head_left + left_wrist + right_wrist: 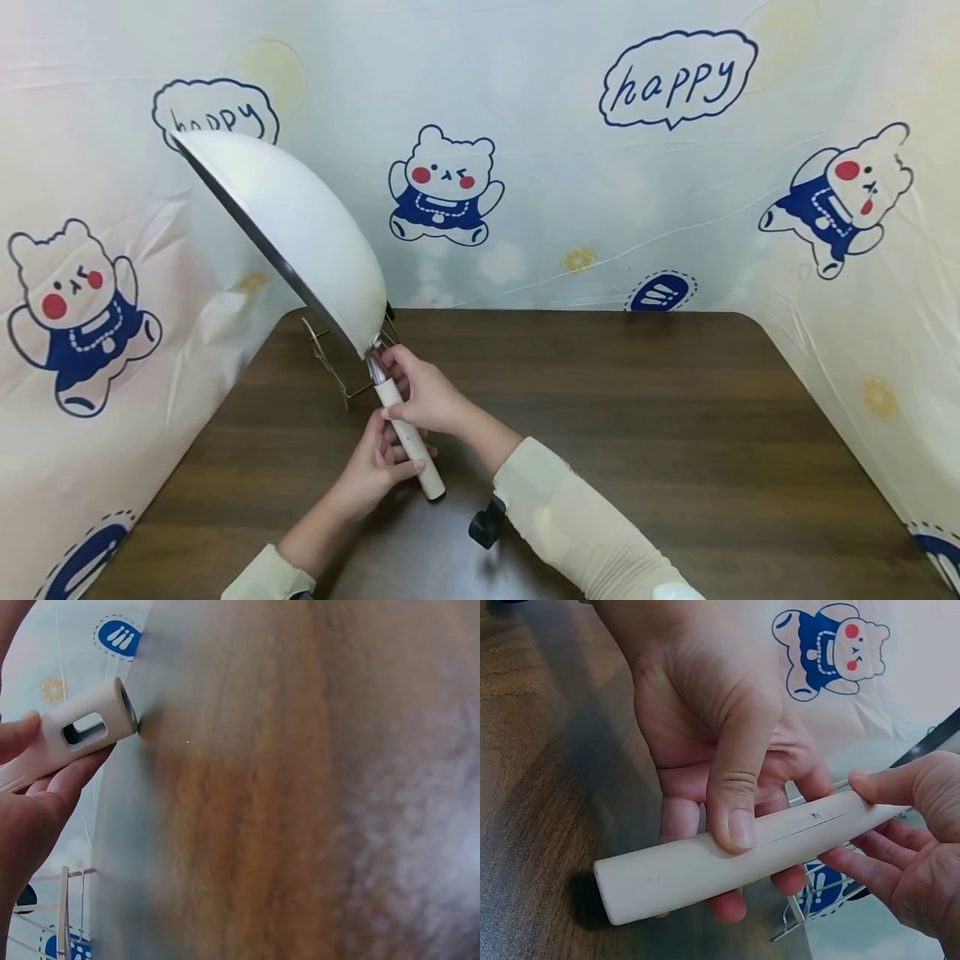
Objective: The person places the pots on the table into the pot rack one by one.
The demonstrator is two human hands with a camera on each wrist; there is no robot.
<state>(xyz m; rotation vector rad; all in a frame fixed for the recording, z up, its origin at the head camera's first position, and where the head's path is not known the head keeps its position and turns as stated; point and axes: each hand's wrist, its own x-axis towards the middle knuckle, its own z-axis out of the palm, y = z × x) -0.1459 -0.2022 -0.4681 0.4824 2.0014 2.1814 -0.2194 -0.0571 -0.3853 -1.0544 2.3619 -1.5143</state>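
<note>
A white-backed wok (300,217) stands steeply tilted in the head view, its dark rim facing lower left. My right hand (427,396) grips the white handle (408,437) near the metal collar beside the bowl. Lower down, close to the handle's end, my left hand (378,467) holds it between thumb and fingers. In the right wrist view the left thumb lies across the top of the handle (675,874), with fingertips showing below. The left wrist view shows a slot in the handle's end (90,727). The wok's inside is hidden.
Partly hidden behind the wok, a wire rack (326,367) stands on the dark wooden table (600,400). A printed cloth (540,183) with bears hangs behind and along both sides. A black wrist device (487,522) sits by the right sleeve.
</note>
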